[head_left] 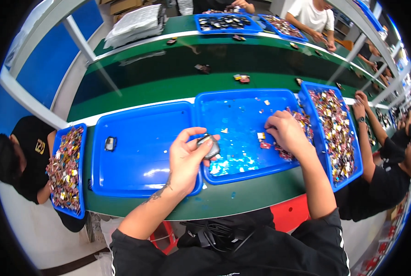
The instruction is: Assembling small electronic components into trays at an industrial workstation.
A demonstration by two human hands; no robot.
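Over blue trays (pixel 141 142), left hand (pixel 185 154) grasps grey case (pixel 213 148), right hand (pixel 289 132) curled, contents unclear.

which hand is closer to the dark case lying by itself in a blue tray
Left: the left hand is to the right of the dark case; the right hand is farther right, over the neighbouring blue tray.

In my left hand (pixel 187 154) I hold a rounded grey case (pixel 210 144) above the left edge of the right blue tray (pixel 242 112), where the left blue tray (pixel 143 142) adjoins it. My right hand (pixel 286 131), fingers bent, is by the small parts (pixel 304 124) heaped along the right blue tray's right edge. A dark case (pixel 110 143) lies near the left blue tray's left edge.
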